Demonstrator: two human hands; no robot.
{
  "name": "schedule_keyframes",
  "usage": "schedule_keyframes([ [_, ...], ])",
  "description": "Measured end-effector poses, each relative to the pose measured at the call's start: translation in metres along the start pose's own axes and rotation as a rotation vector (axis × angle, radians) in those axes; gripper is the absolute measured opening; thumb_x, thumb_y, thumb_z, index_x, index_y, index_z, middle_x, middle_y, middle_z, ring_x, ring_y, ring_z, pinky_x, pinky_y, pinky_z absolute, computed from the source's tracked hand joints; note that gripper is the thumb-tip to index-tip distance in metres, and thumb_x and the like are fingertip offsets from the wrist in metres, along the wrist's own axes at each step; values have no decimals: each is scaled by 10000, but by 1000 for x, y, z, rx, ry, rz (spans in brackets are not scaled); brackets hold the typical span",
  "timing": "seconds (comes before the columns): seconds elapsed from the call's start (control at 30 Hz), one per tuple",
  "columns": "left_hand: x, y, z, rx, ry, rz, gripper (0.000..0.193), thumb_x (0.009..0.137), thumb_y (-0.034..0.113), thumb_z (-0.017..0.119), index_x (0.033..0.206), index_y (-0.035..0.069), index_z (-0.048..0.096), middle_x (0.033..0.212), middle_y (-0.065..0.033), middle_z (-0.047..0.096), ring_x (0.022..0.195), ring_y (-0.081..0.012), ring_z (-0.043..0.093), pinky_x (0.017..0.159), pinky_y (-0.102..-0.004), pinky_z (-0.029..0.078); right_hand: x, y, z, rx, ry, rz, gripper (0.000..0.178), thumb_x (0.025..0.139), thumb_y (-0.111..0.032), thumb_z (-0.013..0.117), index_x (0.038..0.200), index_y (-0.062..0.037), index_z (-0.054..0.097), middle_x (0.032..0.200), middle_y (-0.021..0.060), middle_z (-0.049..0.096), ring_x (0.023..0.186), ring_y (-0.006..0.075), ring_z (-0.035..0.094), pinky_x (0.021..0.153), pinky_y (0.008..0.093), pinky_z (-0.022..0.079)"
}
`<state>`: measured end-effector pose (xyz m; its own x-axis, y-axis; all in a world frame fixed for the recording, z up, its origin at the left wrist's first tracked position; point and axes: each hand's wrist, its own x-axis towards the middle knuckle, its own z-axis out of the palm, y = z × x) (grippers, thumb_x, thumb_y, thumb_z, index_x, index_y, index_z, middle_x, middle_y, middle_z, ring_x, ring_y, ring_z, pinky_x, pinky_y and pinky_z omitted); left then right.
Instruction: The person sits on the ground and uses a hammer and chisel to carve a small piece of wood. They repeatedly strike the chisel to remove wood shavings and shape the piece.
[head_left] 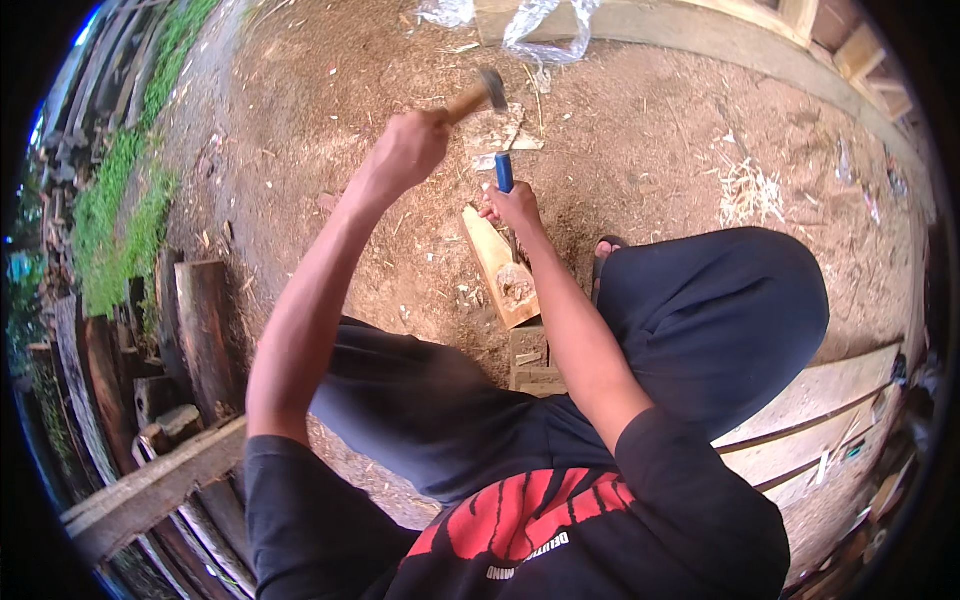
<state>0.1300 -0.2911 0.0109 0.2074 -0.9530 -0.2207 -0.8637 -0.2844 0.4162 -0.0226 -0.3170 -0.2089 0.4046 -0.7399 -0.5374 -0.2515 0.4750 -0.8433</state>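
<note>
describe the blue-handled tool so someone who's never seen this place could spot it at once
Beyond the lap of the dark trousers is a pale wooden block. At that block, the person's right hand grips the tool, one end poking out of the grip. That end is bright blue, unlike the brown-handled hammer in the left hand.

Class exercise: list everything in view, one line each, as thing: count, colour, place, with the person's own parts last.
hammer: one, brown handle, dark head, upper middle
blue-handled tool: one, blue, centre
wood piece: one, pale yellow, beneath the tool
wood block: one, brown, at its near end
clear plastic: two pieces, top
grass: green, upper left
logs: many, brown-grey, left
shavings: uncounted, pale, right
planks: several, pale, lower right
ground: brown, throughout
trousers: one pair, dark, middle
T-shirt: one, black and red, bottom
left grip: one, bare, around the hammer
right grip: one, bare, around the blue-handled tool
</note>
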Motion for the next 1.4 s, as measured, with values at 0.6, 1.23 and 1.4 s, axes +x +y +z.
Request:
schedule_keyframes([
  [0.6,8,-19,10,2,36,104,283,981,209,473,1092,26,658,609,-54,603,491,-150,551,436,-346,441,6,0,5,-22,-4,41,269,909,-208,633,860,55,601,691,118,662,645,192,715,492,233,547],
  [1.23,5,-8,3,51,-75,-2,306,991,190,423,886,13,650,674,-54,605,524,-125,550,411,-317,448,14,6,8,78,-33,29,300,895,-202,656,905,83,562,818,186,662,699,257,719,550,259,596],
  [1.4,8,-13,-4,0,-25,-54,330,1019,211,403,897,17,641,698,-56,604,519,-115,534,397,-265,424,12,4,10,115,-52,22,302,907,-199,643,946,85,544,850,169,646,688,262,715,541,263,599],
])
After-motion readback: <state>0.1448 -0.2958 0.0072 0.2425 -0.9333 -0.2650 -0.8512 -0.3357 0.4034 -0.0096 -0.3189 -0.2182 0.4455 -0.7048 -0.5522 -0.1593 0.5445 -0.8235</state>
